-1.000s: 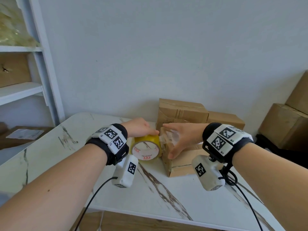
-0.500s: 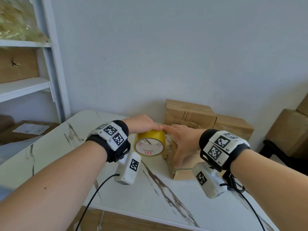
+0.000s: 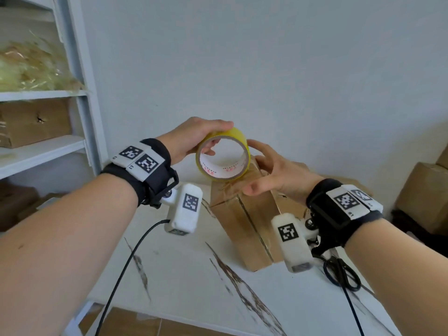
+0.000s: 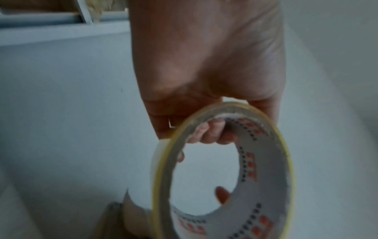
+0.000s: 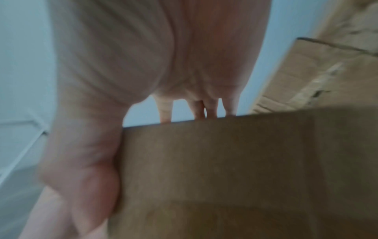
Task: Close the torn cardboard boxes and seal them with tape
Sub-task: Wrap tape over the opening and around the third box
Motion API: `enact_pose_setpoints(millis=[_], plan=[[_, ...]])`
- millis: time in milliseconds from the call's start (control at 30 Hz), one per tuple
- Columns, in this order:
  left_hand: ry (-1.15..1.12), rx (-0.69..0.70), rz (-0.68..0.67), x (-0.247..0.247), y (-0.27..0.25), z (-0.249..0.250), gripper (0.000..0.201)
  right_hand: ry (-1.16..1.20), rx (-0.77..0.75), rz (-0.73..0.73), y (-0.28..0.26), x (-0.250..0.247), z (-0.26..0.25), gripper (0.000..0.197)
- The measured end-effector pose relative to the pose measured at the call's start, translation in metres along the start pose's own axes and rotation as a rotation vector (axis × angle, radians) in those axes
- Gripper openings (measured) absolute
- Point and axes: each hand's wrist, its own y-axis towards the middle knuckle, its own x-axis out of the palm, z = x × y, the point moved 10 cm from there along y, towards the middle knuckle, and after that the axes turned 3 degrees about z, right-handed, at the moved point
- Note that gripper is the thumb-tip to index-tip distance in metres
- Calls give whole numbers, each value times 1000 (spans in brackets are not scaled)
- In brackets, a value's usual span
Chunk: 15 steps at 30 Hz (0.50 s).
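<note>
My left hand [image 3: 194, 139] grips a yellow tape roll [image 3: 238, 138] by its rim, fingers hooked inside the white core, and holds it in the air just above the box. In the left wrist view the left hand [image 4: 204, 64] holds the roll [image 4: 263, 163], and a loose strip [image 4: 132, 207] runs down from it. A brown cardboard box [image 3: 242, 226] stands tilted on the table. My right hand [image 3: 269, 173] holds its upper end, index finger near the roll. The right wrist view shows the right hand [image 5: 143, 64] with thumb along the box [image 5: 225, 177] and fingers over its far edge.
Black scissors [image 3: 341, 272] lie on the white marble table [image 3: 189, 275] to the right of the box. More cardboard boxes [image 3: 424, 197] stand at the far right. A white shelf unit [image 3: 80, 98] with a box and packing material is at the left.
My left hand has lifted the tape roll off the table to above the box. The box's near end has come up under my right hand.
</note>
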Motion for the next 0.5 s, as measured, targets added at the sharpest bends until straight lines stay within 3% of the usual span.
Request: enact_pose_setpoints(millis=[200,500], plan=[[10,12,11,41,8,15,37,85,70,15,-21,-23,18,80],[136,18,7,84,20,40,42,69,220,142,-40,-55,55,62]])
